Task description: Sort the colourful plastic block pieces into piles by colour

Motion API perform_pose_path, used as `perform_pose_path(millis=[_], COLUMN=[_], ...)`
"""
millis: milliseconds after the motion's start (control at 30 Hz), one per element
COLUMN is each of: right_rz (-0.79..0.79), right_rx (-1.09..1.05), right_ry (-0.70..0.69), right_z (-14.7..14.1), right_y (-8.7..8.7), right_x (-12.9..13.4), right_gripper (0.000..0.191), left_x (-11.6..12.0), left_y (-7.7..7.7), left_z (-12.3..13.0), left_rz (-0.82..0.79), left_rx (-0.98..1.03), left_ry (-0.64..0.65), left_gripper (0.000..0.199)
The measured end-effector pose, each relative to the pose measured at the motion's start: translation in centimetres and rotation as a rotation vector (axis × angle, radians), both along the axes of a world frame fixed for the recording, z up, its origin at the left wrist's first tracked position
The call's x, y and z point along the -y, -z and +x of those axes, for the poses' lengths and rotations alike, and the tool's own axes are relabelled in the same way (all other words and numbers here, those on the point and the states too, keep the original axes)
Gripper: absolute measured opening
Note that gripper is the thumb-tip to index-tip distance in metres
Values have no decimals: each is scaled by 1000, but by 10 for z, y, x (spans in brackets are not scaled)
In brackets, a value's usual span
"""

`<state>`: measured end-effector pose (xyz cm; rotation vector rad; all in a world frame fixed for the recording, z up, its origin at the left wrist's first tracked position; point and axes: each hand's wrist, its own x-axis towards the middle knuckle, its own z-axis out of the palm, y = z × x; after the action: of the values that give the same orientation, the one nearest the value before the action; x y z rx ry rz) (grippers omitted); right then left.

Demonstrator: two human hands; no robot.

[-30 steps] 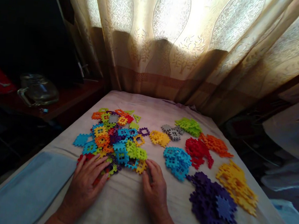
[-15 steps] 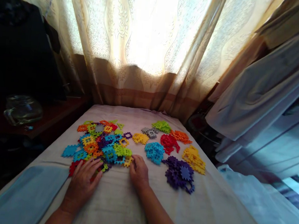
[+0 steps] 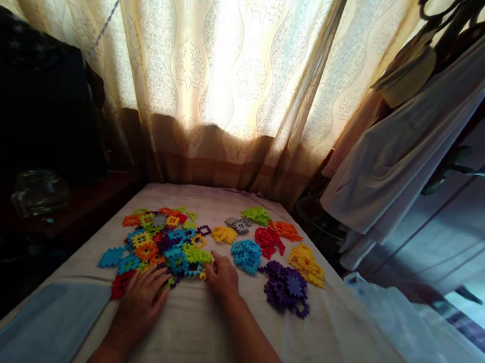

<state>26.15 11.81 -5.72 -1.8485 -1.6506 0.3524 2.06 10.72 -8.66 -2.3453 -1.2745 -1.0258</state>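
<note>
My left hand (image 3: 144,299) lies with fingers spread on the near edge of a mixed pile of colourful toy pieces (image 3: 168,240), beside some red pieces (image 3: 122,285). At the pile's right edge is my right hand (image 3: 221,275), its index finger stretched toward the green pieces (image 3: 196,254); a yellow piece shows partly by its fingertips. Whether the right hand grips anything is hidden. To the right lie single-colour heaps: blue (image 3: 246,255), purple (image 3: 286,288), red (image 3: 269,242), yellow (image 3: 307,265), orange (image 3: 286,230), green (image 3: 255,215), grey (image 3: 238,225) and a smaller yellow one (image 3: 223,235).
The pieces lie on a cloth-covered surface (image 3: 188,339). A light-blue cloth (image 3: 44,322) is at the near left. A glass jug (image 3: 40,193) stands on a dark shelf at left. Curtains (image 3: 216,90) hang behind, and clothes (image 3: 378,164) hang at right.
The camera view has tilted up slightly. My right hand's index finger now points out more, over the edge of the pile. My left hand stays in nearly the same place.
</note>
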Motion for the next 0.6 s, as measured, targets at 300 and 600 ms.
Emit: perform_pose_path(millis=[300, 600], right_rz=[-37, 69], right_rx=[31, 21], right_ry=[-14, -28], right_z=[2, 3], right_y=[-3, 8], right_x=[2, 0], right_gripper=[33, 27], left_x=[9, 11], left_y=[-10, -14], left_z=[6, 11], left_rz=[-91, -82], left_rx=[-16, -49], left_ry=[-30, -27], left_gripper=[27, 26])
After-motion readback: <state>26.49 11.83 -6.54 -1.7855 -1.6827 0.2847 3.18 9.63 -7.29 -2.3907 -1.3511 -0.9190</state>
